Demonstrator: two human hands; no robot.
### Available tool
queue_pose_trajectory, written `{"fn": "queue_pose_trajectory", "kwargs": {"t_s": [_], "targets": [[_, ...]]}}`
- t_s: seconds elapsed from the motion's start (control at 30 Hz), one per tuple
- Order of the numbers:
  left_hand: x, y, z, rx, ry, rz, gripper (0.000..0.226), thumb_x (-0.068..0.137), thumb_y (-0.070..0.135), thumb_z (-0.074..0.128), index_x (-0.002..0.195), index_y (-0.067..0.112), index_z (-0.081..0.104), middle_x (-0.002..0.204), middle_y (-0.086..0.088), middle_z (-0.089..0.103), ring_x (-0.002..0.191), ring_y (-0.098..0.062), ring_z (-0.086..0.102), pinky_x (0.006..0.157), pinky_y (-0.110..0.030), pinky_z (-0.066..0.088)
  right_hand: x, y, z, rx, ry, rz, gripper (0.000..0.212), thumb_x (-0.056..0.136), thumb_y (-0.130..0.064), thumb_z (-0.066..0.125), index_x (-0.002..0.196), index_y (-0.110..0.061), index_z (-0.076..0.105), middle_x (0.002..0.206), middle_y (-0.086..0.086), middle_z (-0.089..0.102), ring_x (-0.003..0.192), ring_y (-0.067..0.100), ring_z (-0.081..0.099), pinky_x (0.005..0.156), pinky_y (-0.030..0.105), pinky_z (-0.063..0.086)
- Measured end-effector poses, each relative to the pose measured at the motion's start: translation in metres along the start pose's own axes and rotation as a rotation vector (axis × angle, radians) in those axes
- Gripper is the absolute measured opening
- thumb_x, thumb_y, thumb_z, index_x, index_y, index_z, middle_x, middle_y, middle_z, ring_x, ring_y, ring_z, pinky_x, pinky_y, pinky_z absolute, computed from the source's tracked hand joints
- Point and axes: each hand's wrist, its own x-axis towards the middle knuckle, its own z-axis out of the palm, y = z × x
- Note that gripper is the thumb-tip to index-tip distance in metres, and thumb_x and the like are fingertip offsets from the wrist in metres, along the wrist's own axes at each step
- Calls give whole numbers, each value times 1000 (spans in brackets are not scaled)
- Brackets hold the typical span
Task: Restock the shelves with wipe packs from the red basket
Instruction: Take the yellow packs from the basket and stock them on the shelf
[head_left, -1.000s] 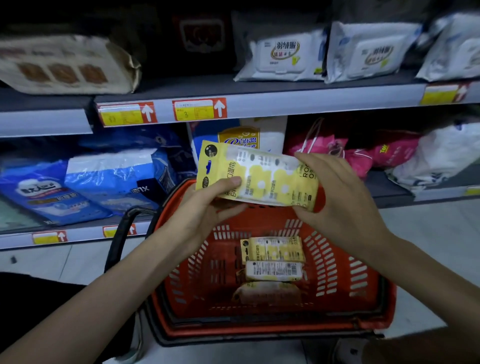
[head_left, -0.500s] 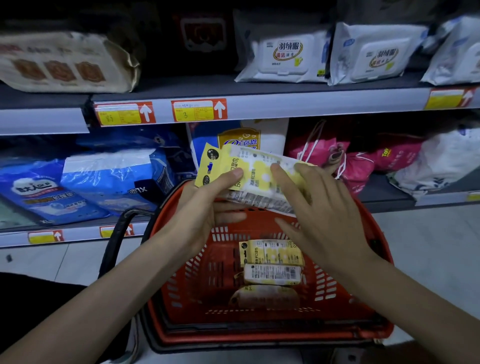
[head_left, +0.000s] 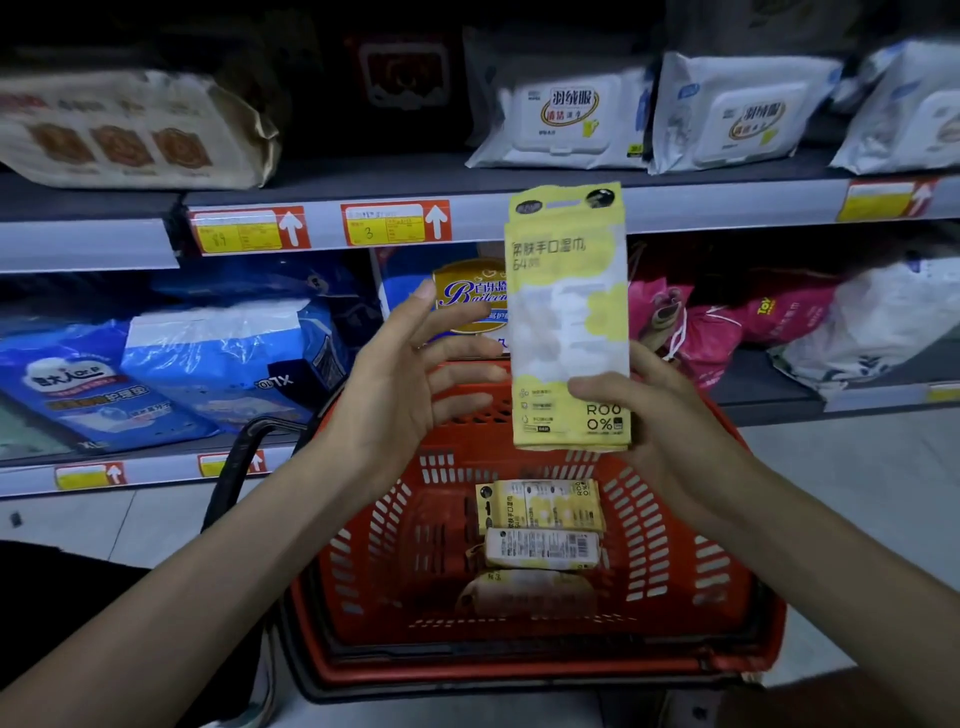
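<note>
Right grip (head_left: 670, 431) is curled round the lower end of an upright yellow wipe pack (head_left: 569, 312), with its fingers hidden behind the pack and only the thumb seen in front. Left grip (head_left: 400, 400) is held open beside the pack, fingers spread; contact cannot be made out. Three more packs (head_left: 540, 519), the nearest blurred, are seen in the red basket (head_left: 675, 551) on the pale tiled floor (head_left: 857, 467), before dimly lit shelves (head_left: 727, 205).

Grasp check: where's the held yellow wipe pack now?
Head view, right of centre: yellow wipe pack upright above the red basket, its lower end gripped by the right hand, left hand open beside it.
</note>
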Motion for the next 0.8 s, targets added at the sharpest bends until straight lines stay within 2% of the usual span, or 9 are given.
{"fn": "queue_pose_trajectory", "kwargs": {"t_s": [0.17,0.3,0.4,0.5,0.6,0.7,0.8], "targets": [[-3,-7,4,111,32,85,41,102,43,53,126,15,71,99,-10,73,85,-20,71,69,-28,57,-5,-3,-1,128,-18,40,31,93,-15,64,119,-30,71,120,0,75,112,25,72,96,47,56],[-8,-10,13,311,69,251,26,100,26,65,125,27,74,101,-10,75,91,-29,73,71,-33,60,-4,-7,0,62,56,-80,35,92,-13,70,125,-26,66,118,1,76,111,27,72,99,52,55],[-12,-8,30,435,50,349,32,100,29,68,130,38,71,111,-6,74,98,-32,73,81,-47,63,-8,-13,6,-82,195,-273,43,89,-11,76,127,-26,62,112,-7,77,103,14,74,95,45,59],[-14,-2,54,459,-29,345,46,97,35,71,141,42,61,124,5,71,105,-15,74,92,-42,62,-14,-19,13,-228,286,-466,43,88,-15,80,125,-29,63,111,-10,76,100,8,73,88,41,61],[-16,7,78,426,-69,389,60,94,32,76,150,38,53,133,11,68,116,-11,70,99,-38,59,-24,-25,17,-255,213,-587,48,95,-19,72,138,-32,58,124,-12,71,112,8,69,90,41,60],[-17,22,93,416,-48,486,54,93,22,78,143,29,61,125,10,74,117,-10,69,92,-31,61,-33,-32,16,-391,176,-683,55,101,-23,61,152,-37,44,141,-16,57,131,10,57,105,42,52],[-16,38,99,423,-14,560,52,91,17,80,139,25,62,119,5,76,110,-12,72,86,-34,63,-38,-43,10,-420,226,-729,59,101,-11,60,154,-32,44,142,-15,52,133,11,53,108,44,49]]}}
